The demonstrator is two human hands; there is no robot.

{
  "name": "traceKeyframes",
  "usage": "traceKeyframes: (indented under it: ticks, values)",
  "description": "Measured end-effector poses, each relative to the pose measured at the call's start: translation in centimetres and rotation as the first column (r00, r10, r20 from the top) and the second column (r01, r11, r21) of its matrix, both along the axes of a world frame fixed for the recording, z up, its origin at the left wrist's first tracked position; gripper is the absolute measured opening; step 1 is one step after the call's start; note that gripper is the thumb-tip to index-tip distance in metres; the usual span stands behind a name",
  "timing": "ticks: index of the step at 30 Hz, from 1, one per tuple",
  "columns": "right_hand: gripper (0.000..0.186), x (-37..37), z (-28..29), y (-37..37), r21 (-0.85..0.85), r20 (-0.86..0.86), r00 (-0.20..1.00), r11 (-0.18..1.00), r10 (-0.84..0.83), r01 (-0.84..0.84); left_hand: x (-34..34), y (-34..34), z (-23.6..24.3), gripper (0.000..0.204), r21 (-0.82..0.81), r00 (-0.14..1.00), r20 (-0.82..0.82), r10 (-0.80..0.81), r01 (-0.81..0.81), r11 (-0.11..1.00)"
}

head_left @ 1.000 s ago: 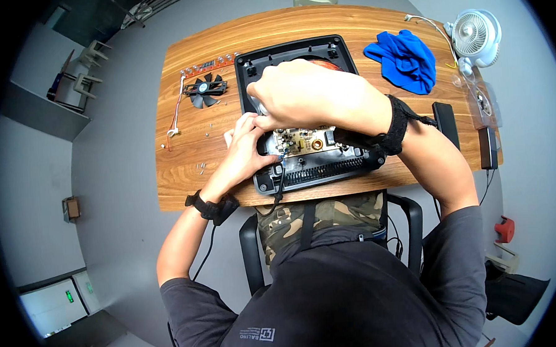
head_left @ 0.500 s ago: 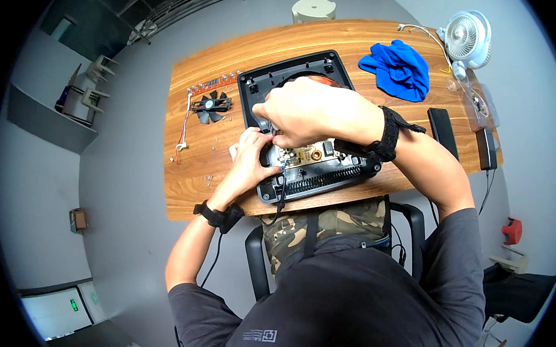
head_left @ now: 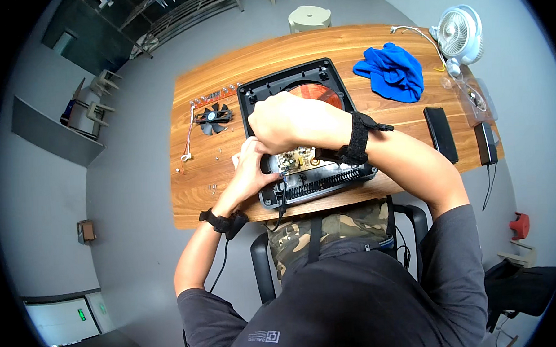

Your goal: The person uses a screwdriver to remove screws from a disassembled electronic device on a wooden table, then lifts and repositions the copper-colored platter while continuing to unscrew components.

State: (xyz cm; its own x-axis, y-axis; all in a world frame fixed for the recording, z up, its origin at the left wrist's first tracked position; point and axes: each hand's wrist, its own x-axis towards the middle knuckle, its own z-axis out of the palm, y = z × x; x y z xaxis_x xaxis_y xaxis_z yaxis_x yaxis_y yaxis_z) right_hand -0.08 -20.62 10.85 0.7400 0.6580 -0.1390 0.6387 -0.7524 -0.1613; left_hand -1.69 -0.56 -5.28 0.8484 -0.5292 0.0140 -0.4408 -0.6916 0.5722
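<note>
A black induction cooker base [head_left: 342, 87] lies opened on the table, with a copper coil [head_left: 318, 93] at its far end and a circuit board [head_left: 299, 162] nearer me. My right hand [head_left: 283, 122] is closed in a fist over the board's far left part; whatever it grips is hidden beneath the fingers. Against the left side of the base, my left hand [head_left: 251, 170] spans the board's left end, its thumb by the near corner and its fingers touching the right hand. A black cord [head_left: 283, 201] runs off the base's near edge.
Left of the base lie a black fan [head_left: 213, 118], a red strip board [head_left: 216, 97] with wires, and several small screws [head_left: 213, 189]. To the right are a blue cloth [head_left: 393, 72], a black phone [head_left: 441, 134], a white desk fan [head_left: 459, 35] and a black box [head_left: 486, 143] with cables.
My right fist has shifted slightly left and turned, uncovering more of the copper coil. The left hand stays at the board's left end. The whole view has moved a little.
</note>
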Motion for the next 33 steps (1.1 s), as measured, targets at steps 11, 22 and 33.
traceKeyframes:
  ticks: [11,22,33]
  values:
    - [0.042,-1.3,2.2,-3.7,0.211,0.140,0.987,0.972,0.077,-0.105,1.6,1.9,3.6,0.064,0.013,0.997,0.062,-0.050,0.050,0.999]
    - [0.039,-3.8,-5.0,-9.6,0.616,0.054,0.972,0.773,-0.231,0.149,3.0,-2.0,10.8,0.026,0.301,0.821,0.381,-0.425,0.325,0.897]
    - [0.042,-11.0,-8.2,-15.8,0.513,-0.229,0.904,0.744,-0.362,0.428,3.3,-12.1,9.3,0.012,0.515,0.498,0.417,-0.760,0.560,0.649]
